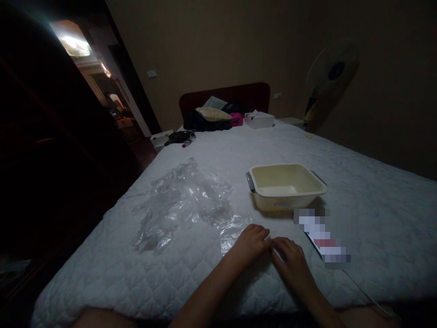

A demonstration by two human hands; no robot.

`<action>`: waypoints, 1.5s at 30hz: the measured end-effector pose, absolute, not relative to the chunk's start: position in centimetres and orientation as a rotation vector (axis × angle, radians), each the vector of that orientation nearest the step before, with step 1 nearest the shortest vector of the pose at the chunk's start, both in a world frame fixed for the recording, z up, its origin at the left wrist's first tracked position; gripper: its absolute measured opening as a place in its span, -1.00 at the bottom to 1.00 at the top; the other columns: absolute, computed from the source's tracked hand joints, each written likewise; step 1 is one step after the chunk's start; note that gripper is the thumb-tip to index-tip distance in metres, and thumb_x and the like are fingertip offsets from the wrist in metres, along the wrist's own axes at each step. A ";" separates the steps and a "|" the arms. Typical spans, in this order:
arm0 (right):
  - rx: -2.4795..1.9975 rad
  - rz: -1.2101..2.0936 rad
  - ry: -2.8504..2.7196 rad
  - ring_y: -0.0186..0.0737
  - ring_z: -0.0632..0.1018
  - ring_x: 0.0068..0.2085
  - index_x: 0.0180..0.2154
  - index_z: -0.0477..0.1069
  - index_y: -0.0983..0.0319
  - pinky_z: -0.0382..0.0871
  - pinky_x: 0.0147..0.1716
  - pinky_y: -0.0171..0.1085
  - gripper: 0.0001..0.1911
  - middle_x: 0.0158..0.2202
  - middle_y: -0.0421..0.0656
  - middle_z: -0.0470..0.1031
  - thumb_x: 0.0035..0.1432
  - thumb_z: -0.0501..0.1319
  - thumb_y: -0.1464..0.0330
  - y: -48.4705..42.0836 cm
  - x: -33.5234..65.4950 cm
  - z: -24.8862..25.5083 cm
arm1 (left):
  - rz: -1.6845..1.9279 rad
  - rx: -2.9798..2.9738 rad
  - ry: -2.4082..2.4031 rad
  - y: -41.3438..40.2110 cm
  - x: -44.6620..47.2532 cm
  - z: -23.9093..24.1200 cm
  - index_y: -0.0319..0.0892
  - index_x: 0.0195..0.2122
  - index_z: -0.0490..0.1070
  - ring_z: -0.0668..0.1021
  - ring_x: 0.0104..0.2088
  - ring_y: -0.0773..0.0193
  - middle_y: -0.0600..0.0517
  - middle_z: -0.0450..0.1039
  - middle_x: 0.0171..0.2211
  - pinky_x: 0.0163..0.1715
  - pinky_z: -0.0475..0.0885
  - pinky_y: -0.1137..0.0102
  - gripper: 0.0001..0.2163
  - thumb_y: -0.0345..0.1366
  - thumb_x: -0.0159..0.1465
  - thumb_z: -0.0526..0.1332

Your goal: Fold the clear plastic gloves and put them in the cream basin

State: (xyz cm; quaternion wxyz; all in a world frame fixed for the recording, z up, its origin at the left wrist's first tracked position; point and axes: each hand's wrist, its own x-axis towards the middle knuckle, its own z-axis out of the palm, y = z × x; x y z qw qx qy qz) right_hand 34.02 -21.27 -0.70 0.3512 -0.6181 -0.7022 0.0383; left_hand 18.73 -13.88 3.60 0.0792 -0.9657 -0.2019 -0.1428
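Observation:
My left hand is low over the bed, fingers bent and closed on a flattened clear plastic bag, which shows to its left. Close beside it, fingertips almost meeting, my right hand pinches what looks like the same bag's edge. How far the plastic runs beneath the hands is hidden. A larger spread of crumpled clear plastic bags lies to the left. Just beyond the hands stands a cream plastic basin with grey handles, its inside facing me.
A phone, its screen blurred out, lies right of the hands with a white cable trailing off. The quilted white bed carries a tissue box and piled clothes at the far end. A fan stands at right.

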 end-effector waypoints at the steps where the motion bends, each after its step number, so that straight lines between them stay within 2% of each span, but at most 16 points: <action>1: -1.593 0.110 -1.819 -0.13 0.46 -0.19 -0.22 0.36 0.19 0.28 -0.19 -0.14 -0.82 -0.23 -0.11 0.45 0.18 0.06 0.28 -21.3 34.0 -0.8 | -0.378 -2.906 -0.585 -13.7 18.7 3.7 -0.18 -0.23 0.37 0.43 -0.15 0.24 -0.02 0.42 -0.21 -0.16 0.30 0.33 -0.89 -0.28 0.27 0.14; 4: -1.599 0.108 -1.800 -0.11 0.45 -0.15 -0.17 0.34 0.20 0.26 -0.14 -0.12 -0.75 -0.19 -0.09 0.45 0.17 0.09 0.22 -21.5 34.1 -1.2 | -0.349 -2.918 -0.578 -13.4 18.2 3.9 -0.20 -0.30 0.38 0.44 -0.20 0.23 0.00 0.42 -0.26 -0.18 0.31 0.34 -0.91 -0.29 0.24 0.17; 8: -1.651 0.032 -1.781 -0.06 0.44 -0.13 -0.10 0.30 0.25 0.25 -0.13 -0.09 -0.62 -0.17 -0.05 0.44 0.11 0.14 0.15 -21.3 33.7 -1.3 | -0.490 -2.902 -0.628 -13.2 17.3 3.8 -0.18 -0.26 0.39 0.43 -0.16 0.22 -0.01 0.41 -0.16 -0.17 0.31 0.33 -0.90 -0.30 0.26 0.14; 15: -1.699 0.022 -1.861 -0.10 0.47 -0.22 -0.24 0.37 0.22 0.27 -0.22 -0.13 -0.83 -0.27 -0.09 0.47 0.15 0.06 0.35 -20.0 32.7 -0.2 | -0.639 -2.852 -0.676 -13.3 16.6 3.2 -0.18 -0.24 0.41 0.45 -0.16 0.21 -0.02 0.42 -0.11 -0.18 0.33 0.32 -0.90 -0.34 0.27 0.13; 21: -1.641 0.019 -1.851 -0.12 0.48 -0.21 -0.16 0.34 0.26 0.30 -0.22 -0.14 -0.77 -0.24 -0.06 0.47 0.18 -0.02 0.42 -19.5 32.7 -0.5 | -0.628 -2.864 -0.690 -13.6 16.1 3.0 -0.18 -0.23 0.40 0.45 -0.15 0.23 -0.02 0.43 -0.10 -0.18 0.35 0.32 -0.89 -0.35 0.28 0.10; 26: -1.524 0.046 -1.939 -0.13 0.46 -0.13 -0.06 0.30 0.25 0.29 -0.13 -0.13 -0.73 -0.14 -0.06 0.46 0.21 0.01 0.39 -19.6 33.2 -0.8 | -0.617 -2.851 -0.660 -13.6 15.4 2.9 -0.20 -0.23 0.39 0.48 -0.18 0.23 -0.03 0.47 -0.18 -0.21 0.37 0.33 -0.87 -0.34 0.30 0.08; 31: -1.499 0.046 -1.977 -0.13 0.45 -0.10 -0.06 0.30 0.24 0.29 -0.11 -0.13 -0.74 -0.13 -0.07 0.45 0.20 0.03 0.38 -19.7 33.6 -0.8 | -0.649 -2.823 -0.635 -13.3 14.4 2.5 -0.21 -0.22 0.39 0.48 -0.16 0.22 -0.02 0.48 -0.19 -0.18 0.38 0.32 -0.89 -0.35 0.28 0.11; 37: -1.572 -0.033 -1.931 -0.10 0.46 -0.18 -0.09 0.30 0.29 0.32 -0.19 -0.13 -0.72 -0.21 -0.04 0.45 0.19 0.05 0.32 -19.4 32.7 -0.5 | -0.711 -2.803 -0.629 -13.7 14.4 2.0 -0.22 -0.19 0.38 0.49 -0.17 0.24 -0.05 0.49 -0.20 -0.21 0.41 0.33 -0.86 -0.35 0.30 0.07; 45: -1.625 -0.101 -1.853 -0.12 0.47 -0.29 -0.21 0.33 0.29 0.34 -0.28 -0.15 -0.76 -0.31 -0.04 0.45 0.24 -0.06 0.34 -18.7 32.1 -0.3 | -0.722 -2.814 -0.625 -13.8 15.0 1.6 -0.22 -0.19 0.39 0.49 -0.15 0.23 -0.06 0.48 -0.18 -0.19 0.41 0.31 -0.85 -0.36 0.31 0.04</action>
